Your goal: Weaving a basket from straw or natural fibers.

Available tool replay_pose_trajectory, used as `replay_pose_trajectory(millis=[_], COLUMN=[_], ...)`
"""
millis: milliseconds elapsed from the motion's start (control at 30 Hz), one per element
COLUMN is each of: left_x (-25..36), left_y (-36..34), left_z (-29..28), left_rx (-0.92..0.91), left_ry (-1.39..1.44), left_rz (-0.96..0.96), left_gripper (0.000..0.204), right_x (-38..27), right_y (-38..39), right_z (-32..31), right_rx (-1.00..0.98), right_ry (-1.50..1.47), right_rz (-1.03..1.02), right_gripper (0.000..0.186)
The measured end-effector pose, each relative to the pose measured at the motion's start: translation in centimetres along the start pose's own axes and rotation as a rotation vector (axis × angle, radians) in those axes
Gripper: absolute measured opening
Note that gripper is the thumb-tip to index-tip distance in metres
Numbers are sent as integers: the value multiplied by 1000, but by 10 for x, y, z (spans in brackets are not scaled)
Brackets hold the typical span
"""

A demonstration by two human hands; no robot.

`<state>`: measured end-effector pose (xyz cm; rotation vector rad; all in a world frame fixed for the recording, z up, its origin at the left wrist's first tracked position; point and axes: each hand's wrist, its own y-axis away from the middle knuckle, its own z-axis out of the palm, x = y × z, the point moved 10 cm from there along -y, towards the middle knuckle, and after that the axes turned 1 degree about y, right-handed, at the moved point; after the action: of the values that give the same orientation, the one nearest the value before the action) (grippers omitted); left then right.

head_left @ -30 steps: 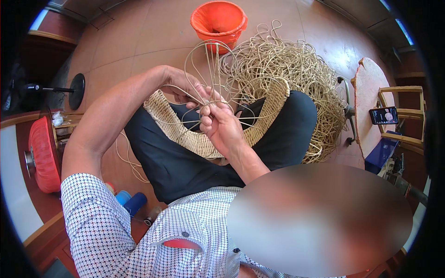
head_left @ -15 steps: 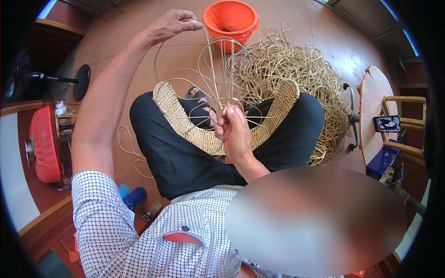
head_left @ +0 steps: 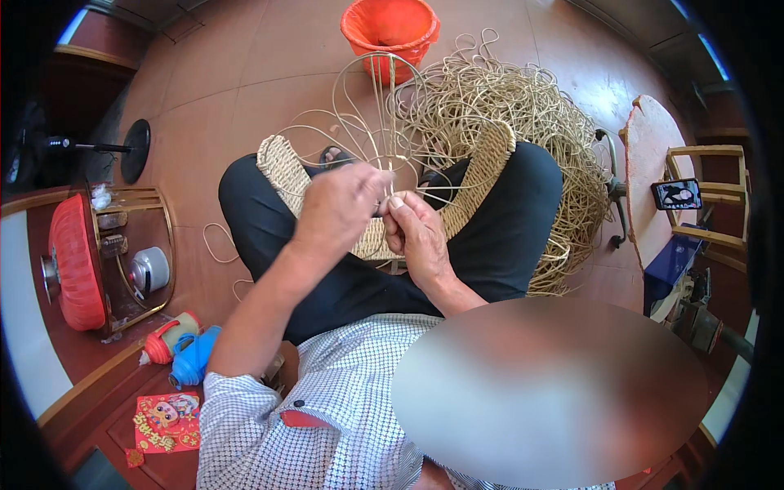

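Observation:
A frame of thin, curved, straw-coloured rods [head_left: 387, 65] stands in front of me between my knees, with cord wound near its lower middle. My right hand [head_left: 420, 233] is closed, thumb and fingers pinching the cord where the rods come together. Beside it my left hand [head_left: 343, 204] is blurred by motion, its fingertips close to the same spot; whether it holds the cord is not clear. Across my thighs lies a U-shaped woven cord band [head_left: 492, 151], its middle partly behind my hands.
A large loose heap of cord [head_left: 523, 122] lies on the floor to the right, near a round-topped table [head_left: 653, 163] bearing a phone [head_left: 677, 194]. Ahead stands a red-lined bucket [head_left: 392, 33]. Thermos flasks [head_left: 194, 357] and a rack with a kettle [head_left: 149, 269] are at left.
My left hand has come down from high at the far left, where it held a strand drawn out, to beside my right hand. The right hand keeps its pinch; the whole view has shifted slightly.

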<state>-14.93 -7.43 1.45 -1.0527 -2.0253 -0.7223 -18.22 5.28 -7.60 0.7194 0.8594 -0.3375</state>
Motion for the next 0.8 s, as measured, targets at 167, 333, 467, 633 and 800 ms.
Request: replay_pose_trajectory(millis=[167, 333, 467, 633, 800], left_x=[-14, -15, -5, 25, 47], left_y=[4, 11, 12, 20, 43], left_z=[43, 46, 36, 28, 13], left_rx=[84, 128, 94, -62, -175], left_ry=[-91, -62, -121, -80, 258], left_rz=[0, 33, 188, 261, 86], left_gripper=[26, 23, 23, 18, 17], right_x=[23, 26, -55, -135, -127], right_y=[28, 48, 51, 50, 10], right_z=[-14, -36, -27, 4, 11], right_rx=[-34, -51, 95, 291, 179], right_ry=[64, 161, 830, 1244, 1251], right_rz=[52, 92, -373, -1115, -1196], right_gripper=[30, 28, 17, 34, 28])
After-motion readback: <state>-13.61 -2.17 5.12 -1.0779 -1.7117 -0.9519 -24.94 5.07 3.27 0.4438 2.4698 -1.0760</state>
